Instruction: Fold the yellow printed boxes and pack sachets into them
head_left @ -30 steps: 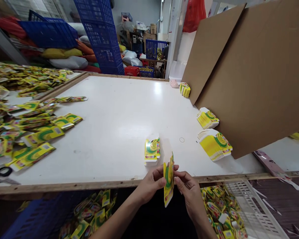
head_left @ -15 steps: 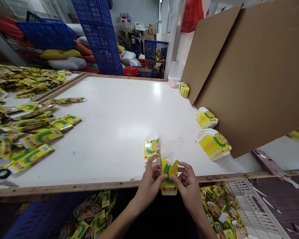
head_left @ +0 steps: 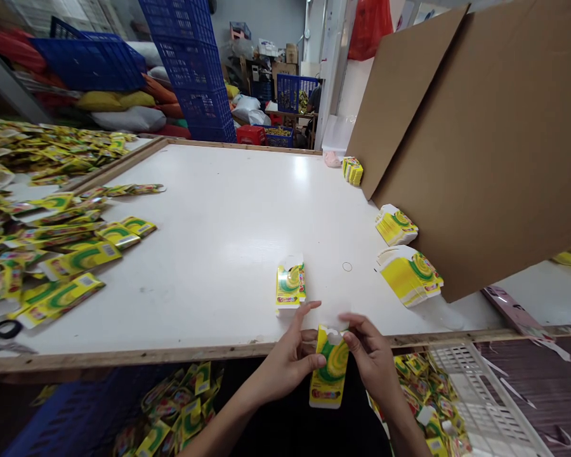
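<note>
A small yellow-and-green crayon box [head_left: 332, 371] is held upright just in front of the table's near edge. My left hand [head_left: 290, 358] grips its left side, thumb across the front and index finger stretched out. At the upper right corner, my right hand [head_left: 368, 352] pinches the box near its top opening, thumb in front. Just beyond my left hand, a small stack of the same boxes [head_left: 289, 284] lies on the white table [head_left: 233, 254], white flaps showing at both ends.
Stacked flat boxes [head_left: 409, 276] lie at right beside tall cardboard sheets [head_left: 495, 139]. Filled-looking crayon boxes [head_left: 71, 304] are heaped at left, near black-handled scissors [head_left: 7, 336]. Below the edge stand a white basket [head_left: 480, 393] and a blue crate [head_left: 85, 412], with many boxes around them.
Both hands have moved toward me and slightly right with the crayon box, away from the stack. The box now appears longer and flatter-faced, and the right hand has shifted to its top corner.
</note>
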Motion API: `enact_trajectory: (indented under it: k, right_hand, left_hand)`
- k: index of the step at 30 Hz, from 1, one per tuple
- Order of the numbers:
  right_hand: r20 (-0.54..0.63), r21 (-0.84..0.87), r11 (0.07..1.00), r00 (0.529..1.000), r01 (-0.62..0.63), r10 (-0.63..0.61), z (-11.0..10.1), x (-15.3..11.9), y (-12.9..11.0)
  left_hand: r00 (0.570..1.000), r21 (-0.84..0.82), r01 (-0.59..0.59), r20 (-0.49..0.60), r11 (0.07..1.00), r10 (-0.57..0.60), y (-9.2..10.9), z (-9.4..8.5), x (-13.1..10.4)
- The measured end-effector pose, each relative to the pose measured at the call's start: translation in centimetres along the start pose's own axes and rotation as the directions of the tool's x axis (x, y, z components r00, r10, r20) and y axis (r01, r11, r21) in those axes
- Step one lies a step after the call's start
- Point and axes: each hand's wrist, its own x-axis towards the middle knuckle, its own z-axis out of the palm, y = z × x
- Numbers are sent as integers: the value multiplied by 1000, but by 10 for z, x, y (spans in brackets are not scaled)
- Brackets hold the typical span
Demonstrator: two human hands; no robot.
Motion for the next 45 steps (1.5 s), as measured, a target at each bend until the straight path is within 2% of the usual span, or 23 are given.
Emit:
enact_trajectory:
  k: [3,6,7,9,11,13,16,21,25,29,32,34,36,38,39,41,42,45]
  right_hand:
    - [-55,38,999,998,-18,20,0,1,4]
    - [-27,-46,995,996,85,-86,-7,2,3]
    - [2,-58,995,997,81,-81,-9,2,2]
    - [76,-54,998,997,-16,20,-11,2,0]
    - [137,-33,989,980,-144,148,-8,1,-2]
    - [135,-15,978,968,-210,210,-3,0,-2]
    - [73,-59,977,975,-207,211,2,1,0]
    - [73,-200,965,979,-170,188,2,1,1]
    - [-11,-300,936,981,-186,192,1,1,2]
    - [13,-186,976,993,-115,119,-3,2,3]
    - [-42,-100,993,998,-55,51,-5,2,1]
    - [-50,-18,996,995,-84,83,-10,1,-2]
    - [-37,-28,992,992,-124,123,-21,0,-6]
    - [-51,-197,973,993,-119,111,-38,-3,-10]
    - [-58,-298,949,994,-108,95,-48,-4,-12]
    - [-96,-409,906,992,-110,78,-64,-6,-13]
    - [-109,-421,899,990,-124,85,-69,-7,-13]
    - [-82,-358,913,981,-195,177,-65,-7,-9]
  left_hand:
    - [1000,22,-5,-9,1000,5,-1,0,2]
    - [991,188,-24,-123,982,48,-3,-2,5]
    - [985,262,-23,-161,965,67,-4,-3,6]
    - [974,378,-20,-201,926,103,-5,-3,7]
    - [976,417,-19,-191,909,108,-7,-2,7]
    - [984,406,-19,-155,914,89,-7,0,7]
    - [990,378,-20,-124,925,72,-6,2,7]
    - [990,358,-2,-130,934,52,-5,7,8]
    - [985,327,-4,-161,945,60,-3,8,8]
    - [983,186,-3,-182,983,38,2,5,8]
    - [984,110,-17,-175,994,36,-1,8,9]
    - [987,123,-23,-155,992,42,-4,11,11]
    - [984,234,-44,-159,971,82,-7,11,14]
    - [956,447,-79,-220,891,195,-5,1,19]
    - [925,567,-82,-264,820,274,-4,-8,21]
    - [853,750,-34,-322,660,411,1,-31,26]
    - [838,801,3,-329,599,436,3,-44,28]
    - [848,851,52,-314,522,428,7,-74,33]
